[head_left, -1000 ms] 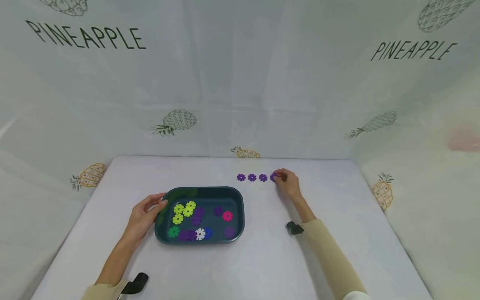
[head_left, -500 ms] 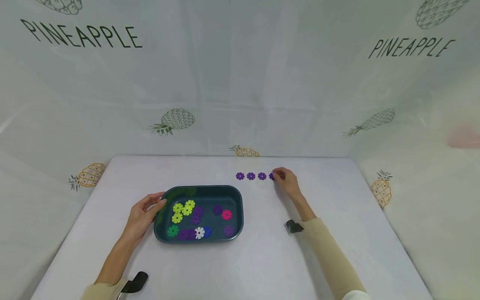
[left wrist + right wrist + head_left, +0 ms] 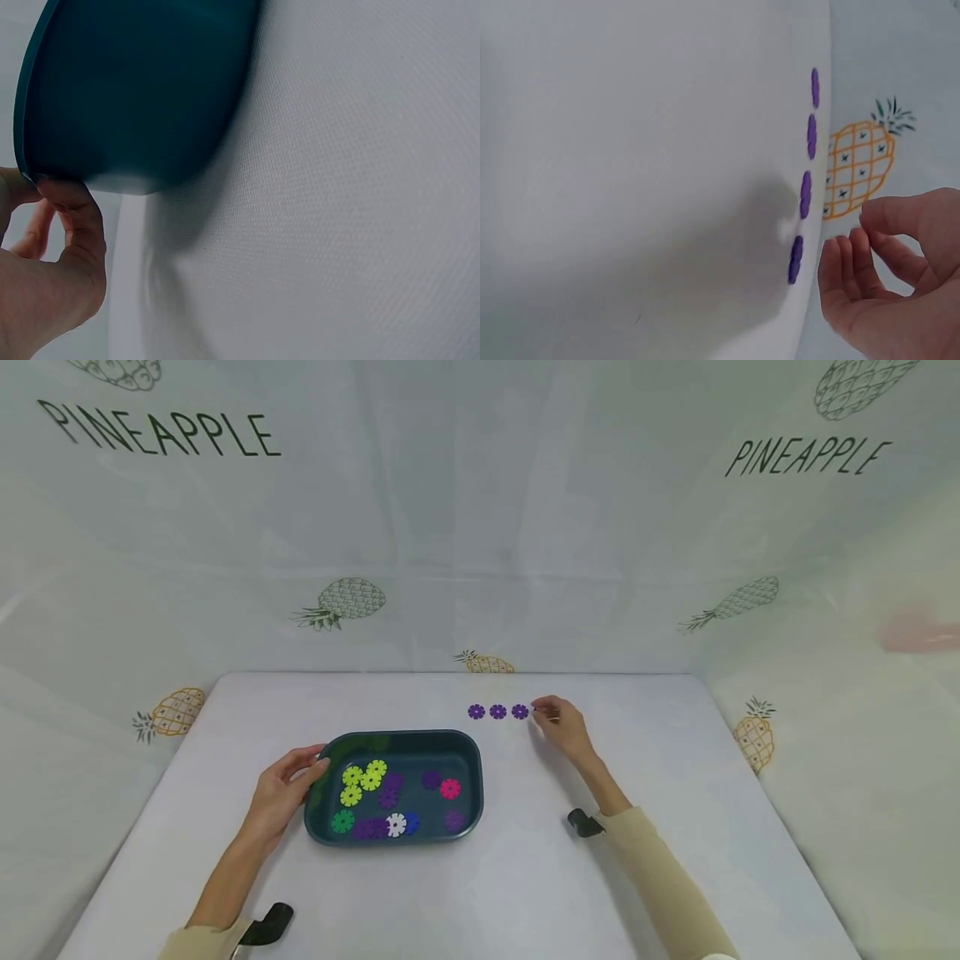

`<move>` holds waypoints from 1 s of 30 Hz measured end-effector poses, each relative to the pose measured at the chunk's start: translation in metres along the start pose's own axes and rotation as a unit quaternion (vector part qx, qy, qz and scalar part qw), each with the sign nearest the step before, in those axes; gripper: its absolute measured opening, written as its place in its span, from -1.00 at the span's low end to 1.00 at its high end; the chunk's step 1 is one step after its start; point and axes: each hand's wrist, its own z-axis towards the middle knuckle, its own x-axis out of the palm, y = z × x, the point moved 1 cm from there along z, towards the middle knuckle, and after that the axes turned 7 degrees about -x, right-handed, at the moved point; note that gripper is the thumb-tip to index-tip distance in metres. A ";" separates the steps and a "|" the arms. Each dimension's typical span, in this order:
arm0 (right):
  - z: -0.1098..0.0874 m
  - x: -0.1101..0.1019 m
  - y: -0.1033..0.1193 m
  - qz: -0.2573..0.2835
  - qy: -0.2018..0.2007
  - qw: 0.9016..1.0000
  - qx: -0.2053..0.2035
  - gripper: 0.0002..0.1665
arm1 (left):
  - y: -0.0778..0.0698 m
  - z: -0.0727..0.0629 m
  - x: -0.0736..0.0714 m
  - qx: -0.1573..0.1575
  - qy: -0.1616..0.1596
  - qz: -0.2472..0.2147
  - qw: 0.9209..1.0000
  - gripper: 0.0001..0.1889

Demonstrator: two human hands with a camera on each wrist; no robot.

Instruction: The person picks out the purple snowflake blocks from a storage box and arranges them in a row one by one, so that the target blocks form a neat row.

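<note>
The right hand point(image 3: 561, 727) hangs at the right end of a row, its grip loosely curled, thumb tip close to the forefinger with nothing visible between them; in the right wrist view the nearest purple disc point(image 3: 796, 260) lies just beside the fingertips, though from the head camera the hand mostly hides it; three other purple discs point(image 3: 498, 712) run leftward from it, evenly spaced with small gaps, along the far edge of the white desk point(image 3: 525, 877); the left hand point(image 3: 281, 793) has its grip closed about the upper left corner of a dark teal tray point(image 3: 416, 753), pinching the rim between thumb and fingers; inside the tray are four yellow discs point(image 3: 371, 780) bunched together, a green disc point(image 3: 342, 822), a pink disc point(image 3: 450, 789), a white disc point(image 3: 396, 825) partly over a blue disc point(image 3: 412, 824), and several more purple pieces point(image 3: 431, 779); beyond the desk hangs a pale pineapple-print backdrop point(image 3: 480, 527).
</note>
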 end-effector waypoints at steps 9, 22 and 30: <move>-0.007 0.014 0.027 -0.010 0.013 0.998 -0.066 -0.75 | -0.001 0.000 -0.001 0.002 0.002 0.001 1.000 -0.38; -0.014 0.030 0.070 0.035 0.065 0.991 -0.111 -0.77 | -0.001 0.004 -0.001 -0.008 0.008 -0.003 1.000 -0.39; -0.021 0.049 0.088 0.045 0.115 0.982 -0.141 -0.76 | 0.002 0.006 -0.003 -0.017 0.005 -0.007 1.000 -0.40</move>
